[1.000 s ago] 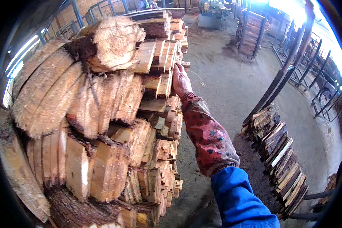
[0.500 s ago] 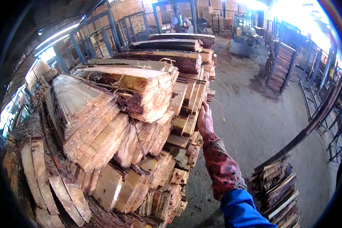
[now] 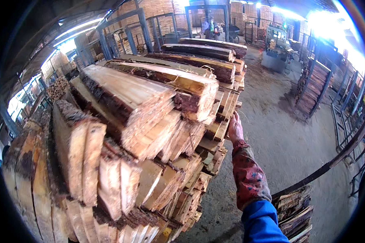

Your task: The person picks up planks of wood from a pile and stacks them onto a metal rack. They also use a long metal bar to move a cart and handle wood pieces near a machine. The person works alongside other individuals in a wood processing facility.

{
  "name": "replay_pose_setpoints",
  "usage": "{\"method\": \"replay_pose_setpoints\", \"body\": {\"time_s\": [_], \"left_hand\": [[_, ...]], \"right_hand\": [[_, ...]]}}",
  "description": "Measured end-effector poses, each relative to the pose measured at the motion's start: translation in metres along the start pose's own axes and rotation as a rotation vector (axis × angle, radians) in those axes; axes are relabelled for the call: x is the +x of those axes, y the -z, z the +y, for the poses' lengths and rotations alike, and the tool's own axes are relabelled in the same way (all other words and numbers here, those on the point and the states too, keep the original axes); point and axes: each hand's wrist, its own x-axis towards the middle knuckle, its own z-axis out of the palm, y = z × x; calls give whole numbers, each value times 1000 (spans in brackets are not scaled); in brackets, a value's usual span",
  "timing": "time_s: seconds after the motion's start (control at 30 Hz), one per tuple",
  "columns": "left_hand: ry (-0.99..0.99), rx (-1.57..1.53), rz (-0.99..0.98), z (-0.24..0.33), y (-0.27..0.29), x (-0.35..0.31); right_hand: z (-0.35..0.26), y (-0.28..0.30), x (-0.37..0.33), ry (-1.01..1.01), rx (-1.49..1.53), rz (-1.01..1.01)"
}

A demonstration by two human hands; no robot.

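My right hand (image 3: 235, 128) rests against the right side of a tall pile of rough-sawn timber. Its fingers look stretched out along the board ends (image 3: 226, 114), with nothing visible gripped in them. A red patterned sleeve cover and a blue sleeve clothe that arm. Atop the pile, to the left of the hand, lie a thick squared timber (image 3: 205, 97) with bark on its side and a wide slab (image 3: 127, 87). Nearer, a bark-edged pair of planks (image 3: 83, 158) leans over further cut ends. My left hand is out of the picture.
At the lower right is a lower stack of bark-edged boards (image 3: 294, 214), with a dark curved rail (image 3: 324, 168) beyond it. Concrete floor (image 3: 271, 146) runs along the pile's right side. Farther off stand a machine (image 3: 275, 48), a framed wood stack (image 3: 312, 89) and blue metal frames (image 3: 144, 28).
The view has swung left, so the pile sits farther right and more timber shows at the left. My right hand stays against the pile's side.
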Motion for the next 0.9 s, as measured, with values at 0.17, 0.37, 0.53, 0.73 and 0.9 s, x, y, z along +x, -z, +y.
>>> {"method": "replay_pose_setpoints", "body": {"time_s": [0.17,0.37,0.53,0.73,0.9], "left_hand": [[148,14,-18,16,4,10],[486,-778,-418,72,-8,92],[347,-945,-582,27,0,188],[92,-829,-568,76,-7,150],[52,-811,-559,75,-8,154]], "right_hand": [[47,-31,17,291,-146,-7],[6,32,-7,441,-341,-163],[-79,25,-99,-477,293,-278],[-40,17,-127,-482,353,-252],[-29,31,-179,-557,344,-311]]}}
